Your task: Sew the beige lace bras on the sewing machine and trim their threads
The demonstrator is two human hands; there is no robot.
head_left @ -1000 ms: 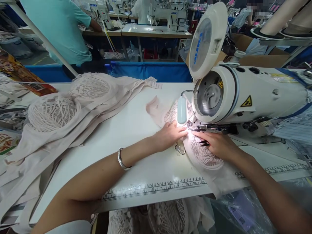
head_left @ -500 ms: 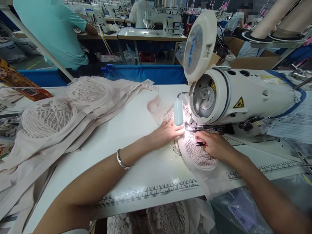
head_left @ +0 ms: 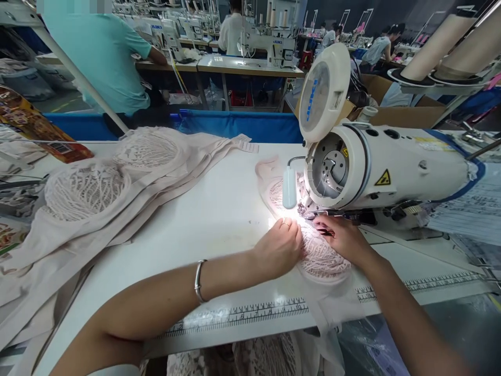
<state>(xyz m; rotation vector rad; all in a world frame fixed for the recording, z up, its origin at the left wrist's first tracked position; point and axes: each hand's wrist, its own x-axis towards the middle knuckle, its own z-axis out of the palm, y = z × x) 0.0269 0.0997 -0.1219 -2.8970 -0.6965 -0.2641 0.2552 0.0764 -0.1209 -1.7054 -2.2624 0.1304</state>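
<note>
A pale pink lace bra cup (head_left: 324, 261) lies under the needle of a white sewing machine (head_left: 391, 167). My left hand (head_left: 279, 248) rests on the cup's left edge, fingers curled down against the fabric, with a ring on one finger and a silver bracelet (head_left: 199, 281) on the wrist. My right hand (head_left: 344, 237) presses the fabric just right of the needle, with small dark snips (head_left: 324, 231) tucked under its fingers. The machine's lamp (head_left: 289, 188) lights the spot between both hands.
A pile of finished pink lace bras (head_left: 97, 193) covers the table's left side. A printed ruler (head_left: 250, 313) runs along the white table's front edge. More fabric hangs below that edge. A person in a teal shirt (head_left: 105, 57) stands beyond the blue partition.
My left hand has drawn back toward me and curled onto the cup. The garment has shifted away under the needle. My right hand stayed by the needle.
</note>
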